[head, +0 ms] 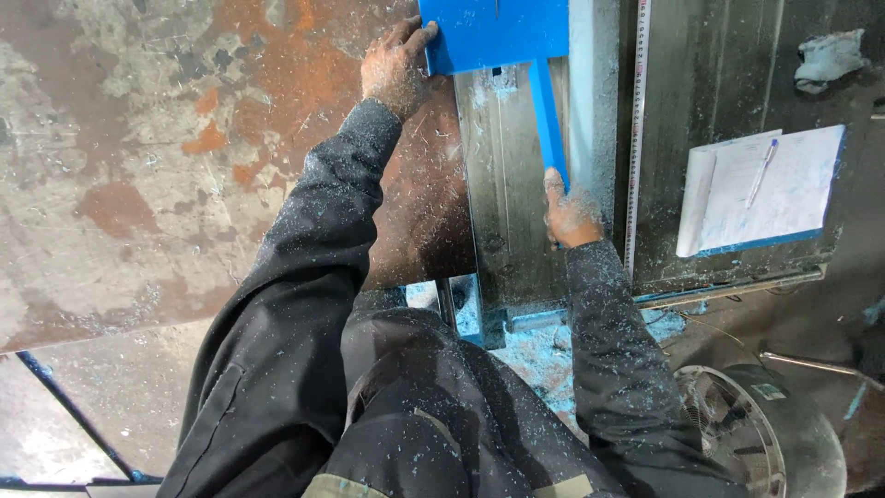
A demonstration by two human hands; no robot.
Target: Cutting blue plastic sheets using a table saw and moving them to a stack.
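I look down on a big rusty steel worktop (138,138), dusted all over with pale and blue shavings. To the right of it runs a grey metal channel (502,184), and beyond that a tape rule (638,138) stands along a dark panel. A fan (747,433) sits low on the right, near my right sleeve.

The blue panel (498,32) lies at the top, across the channel, partly out of view. From its lower edge a narrow blue strip (546,115) runs down toward me.

On the dark panel rests a clipboard (765,194) with paper, a pen (761,171) lying on it, well apart from my hands. A crumpled rag (830,55) lies above it.

My left hand (395,69) rests at the panel's left edge, fingers curled onto its corner, steadying rather than clamping. My right hand (570,217) sits at the strip's lower end, one finger laid up along it; I cannot tell whether it pinches the strip or only presses on it.

I judge the step in hand is lining up or holding the blue piece along the channel. The next move calls for keeping the panel flat and square with the left hand while the right hand guides the strip straight, without letting it twist.
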